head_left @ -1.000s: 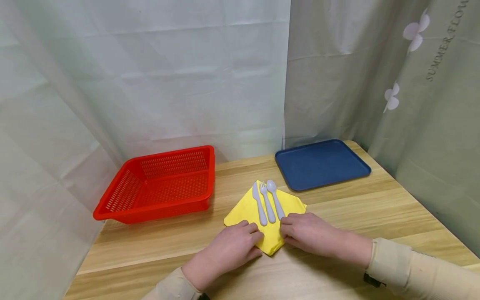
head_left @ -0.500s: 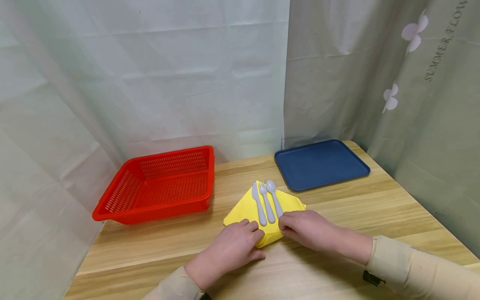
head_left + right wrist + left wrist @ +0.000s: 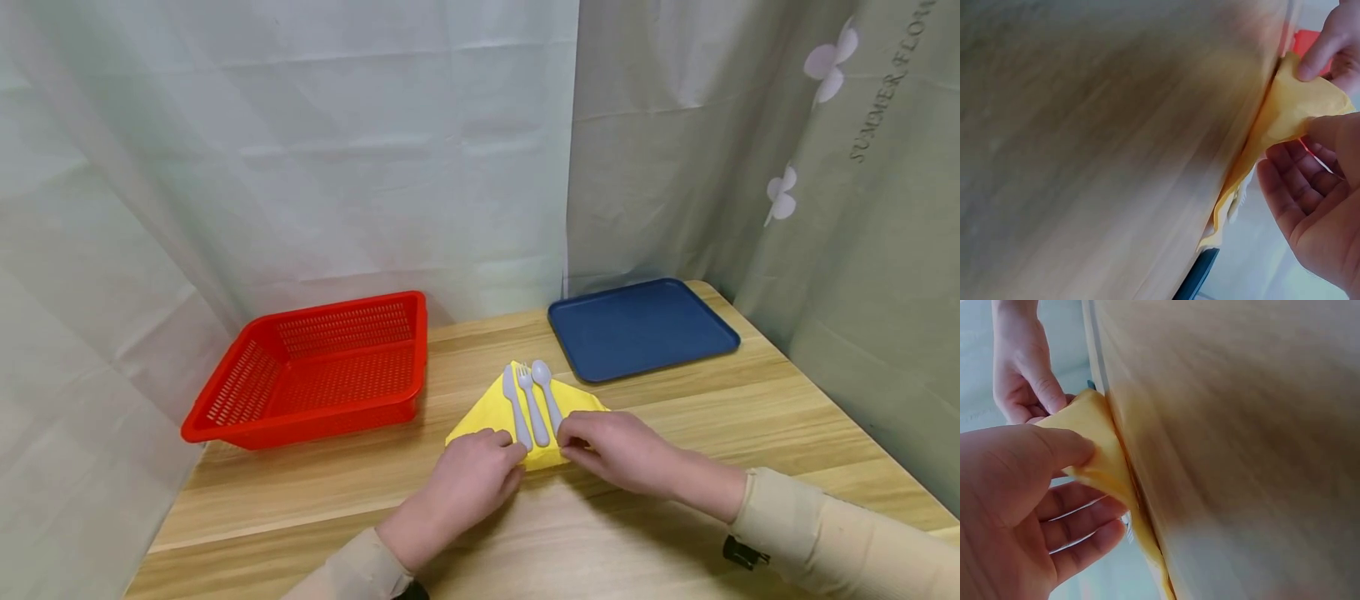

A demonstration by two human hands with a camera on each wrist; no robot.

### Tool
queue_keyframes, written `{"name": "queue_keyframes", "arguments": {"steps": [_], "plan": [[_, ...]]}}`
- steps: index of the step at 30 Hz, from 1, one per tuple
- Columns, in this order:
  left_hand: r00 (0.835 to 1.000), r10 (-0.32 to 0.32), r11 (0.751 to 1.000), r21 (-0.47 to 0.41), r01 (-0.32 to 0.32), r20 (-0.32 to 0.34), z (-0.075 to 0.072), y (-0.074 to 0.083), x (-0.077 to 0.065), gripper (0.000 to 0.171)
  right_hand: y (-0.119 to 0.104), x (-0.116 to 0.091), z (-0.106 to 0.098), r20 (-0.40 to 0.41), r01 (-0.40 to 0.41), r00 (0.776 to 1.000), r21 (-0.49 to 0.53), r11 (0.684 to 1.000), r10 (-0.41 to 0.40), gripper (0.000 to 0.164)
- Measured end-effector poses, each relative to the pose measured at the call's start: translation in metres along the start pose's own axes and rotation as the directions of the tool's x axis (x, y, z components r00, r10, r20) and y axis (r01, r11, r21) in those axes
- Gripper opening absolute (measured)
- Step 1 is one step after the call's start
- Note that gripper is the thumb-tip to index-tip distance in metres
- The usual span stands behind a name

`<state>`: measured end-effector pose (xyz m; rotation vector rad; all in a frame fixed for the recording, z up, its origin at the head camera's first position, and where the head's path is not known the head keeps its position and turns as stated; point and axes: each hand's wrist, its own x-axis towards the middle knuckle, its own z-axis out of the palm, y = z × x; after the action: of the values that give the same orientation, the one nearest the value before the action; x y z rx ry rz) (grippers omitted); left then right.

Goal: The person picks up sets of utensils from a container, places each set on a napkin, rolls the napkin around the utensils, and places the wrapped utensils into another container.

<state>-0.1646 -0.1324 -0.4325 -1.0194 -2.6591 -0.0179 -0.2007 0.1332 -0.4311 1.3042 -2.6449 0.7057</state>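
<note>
Pinching the folded near edge of the yellow napkin [image 3: 491,412], low centre of the frame, the left hand [image 3: 474,477] and right hand [image 3: 621,450] have their fingers clamped on it. It looks light and limp, best held level at both corners, since the knife [image 3: 517,410], fork [image 3: 534,408] and spoon [image 3: 548,393] on top could slide.

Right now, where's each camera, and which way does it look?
Head: worn on the person's head, looking forward and down at the yellow napkin, red basket and blue tray; left hand, right hand and sleeves show.
Left wrist: on that wrist, facing the napkin; left hand near, right hand beyond.
Right wrist: on that wrist, facing the napkin; right hand near, left hand beyond.
Those two share the napkin and both hands.
</note>
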Motion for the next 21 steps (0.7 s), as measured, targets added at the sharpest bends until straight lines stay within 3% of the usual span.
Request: {"name": "queue_keyframes", "arguments": {"steps": [4,11,21], "plan": [[0.998,-0.036,0.999,-0.017,0.035,-0.051,0.001,-0.003,0.004,0.015,0.001,0.0,-0.002,0.003,-0.027,1.0,-0.014,1.0,0.027,0.009],[0.992,-0.106,0.993,-0.067,0.102,-0.066,0.0,-0.009,0.012,0.014,0.007,0.003,-0.006,0.015,0.024,1.0,-0.094,0.995,-0.023,0.034],[0.984,-0.178,0.973,-0.152,0.174,-0.007,0.004,-0.019,0.025,0.023,0.019,0.023,-0.007,0.069,-0.082,0.994,-0.038,0.996,0.084,0.02]]}}
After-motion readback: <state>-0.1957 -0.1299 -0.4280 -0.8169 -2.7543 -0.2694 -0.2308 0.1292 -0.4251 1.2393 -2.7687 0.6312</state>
